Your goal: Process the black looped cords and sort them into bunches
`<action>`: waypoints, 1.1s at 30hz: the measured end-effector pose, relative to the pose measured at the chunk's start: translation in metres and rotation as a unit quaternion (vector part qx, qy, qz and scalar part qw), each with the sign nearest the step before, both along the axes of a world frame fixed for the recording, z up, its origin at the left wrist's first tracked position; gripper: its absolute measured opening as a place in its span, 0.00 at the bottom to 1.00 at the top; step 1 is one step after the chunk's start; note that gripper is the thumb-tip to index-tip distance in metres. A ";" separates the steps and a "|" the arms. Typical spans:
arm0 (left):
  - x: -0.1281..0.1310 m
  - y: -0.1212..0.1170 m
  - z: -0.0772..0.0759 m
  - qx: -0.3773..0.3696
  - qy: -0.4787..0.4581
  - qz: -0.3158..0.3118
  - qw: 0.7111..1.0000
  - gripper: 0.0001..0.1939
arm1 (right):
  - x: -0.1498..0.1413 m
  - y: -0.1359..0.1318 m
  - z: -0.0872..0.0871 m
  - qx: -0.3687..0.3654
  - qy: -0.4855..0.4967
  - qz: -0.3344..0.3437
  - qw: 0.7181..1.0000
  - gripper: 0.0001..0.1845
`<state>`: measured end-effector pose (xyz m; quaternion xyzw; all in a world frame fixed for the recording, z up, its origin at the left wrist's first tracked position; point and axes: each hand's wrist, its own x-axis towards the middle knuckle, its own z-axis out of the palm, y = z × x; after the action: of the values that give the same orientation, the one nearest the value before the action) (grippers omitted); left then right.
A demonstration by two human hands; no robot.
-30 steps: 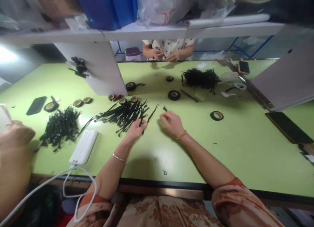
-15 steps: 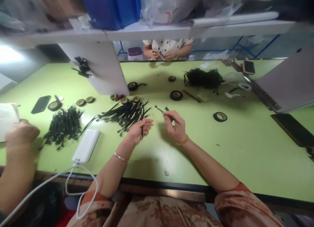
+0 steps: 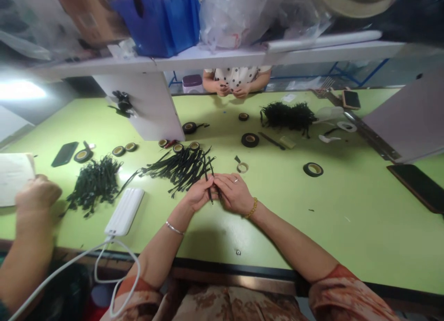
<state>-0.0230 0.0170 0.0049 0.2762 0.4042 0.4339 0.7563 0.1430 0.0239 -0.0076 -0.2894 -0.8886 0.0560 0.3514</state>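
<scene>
My left hand (image 3: 200,194) is closed on a short black cable (image 3: 209,191), which crosses the fingers and sticks out above and below them. My right hand (image 3: 236,194) touches the left one, its fingers closed on a second black cable (image 3: 212,163) that slants up from between the hands. Fingers hide where the two cables meet. Just beyond the hands lies a heap of black cables (image 3: 180,168). A nearly used-up tape roll (image 3: 243,167) with a raised dark end rests past my right hand.
A white power bank (image 3: 125,212) with a white cord and another cable pile (image 3: 95,182) are at left, near a co-worker's hand (image 3: 38,194). Black tape rolls (image 3: 313,169) are scattered about. Opposite, a person's hands (image 3: 232,89) work. A shelf (image 3: 222,57) spans above.
My right hand has come left and down to meet my left hand. The small tape roll now lies on the table near where the right hand was. The view has tilted slightly up.
</scene>
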 end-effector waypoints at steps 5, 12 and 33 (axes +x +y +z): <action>-0.001 0.001 -0.001 0.045 0.046 -0.016 0.998 0.15 | 0.003 0.000 0.003 -0.086 0.141 -0.030 0.986 0.17; 0.019 -0.015 -0.006 0.244 0.435 -0.042 0.866 0.11 | -0.009 -0.005 -0.006 -0.395 0.223 -0.055 0.889 0.19; -0.037 0.010 0.004 0.246 0.795 -0.031 0.553 0.20 | 0.010 0.001 0.008 -0.300 0.201 -0.082 0.929 0.12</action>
<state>-0.0597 0.0271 0.0089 0.6964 0.7099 0.0962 0.0425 0.1531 0.0247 0.0000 -0.4363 -0.7138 0.3480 0.4231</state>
